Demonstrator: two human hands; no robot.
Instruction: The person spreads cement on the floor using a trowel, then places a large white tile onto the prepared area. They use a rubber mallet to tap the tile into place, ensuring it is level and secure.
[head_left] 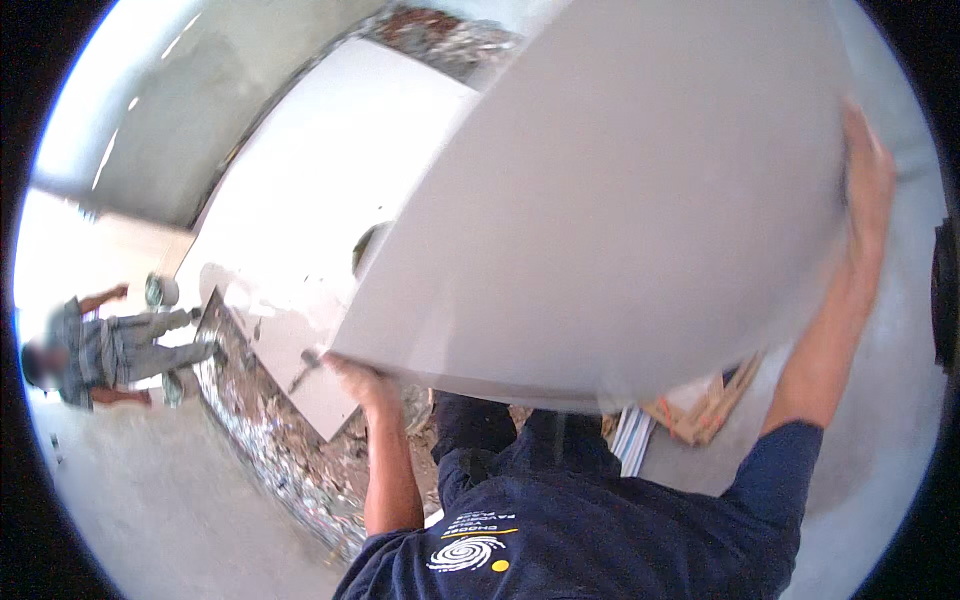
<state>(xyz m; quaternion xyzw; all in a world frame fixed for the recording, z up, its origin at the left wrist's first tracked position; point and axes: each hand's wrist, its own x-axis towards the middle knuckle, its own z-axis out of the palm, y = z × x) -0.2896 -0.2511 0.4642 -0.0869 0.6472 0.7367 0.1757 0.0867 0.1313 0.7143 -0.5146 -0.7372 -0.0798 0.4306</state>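
A large, flat grey-white tile fills much of the view, raised in front of my body and tilted. My left hand is closed on its lower left corner. Farther up, my right hand grips its right edge, a little smeared by motion. Just left of my left hand, a small dark tool-like thing lies on a white tile on the ground. A dark round thing, partly hidden by the raised tile, rests on that lower surface.
At the far left a person stands with pale buckets beside them. Rubble borders the laid tile. Torn cardboard and white-blue strips lie near my legs. A grey wall rises at upper left.
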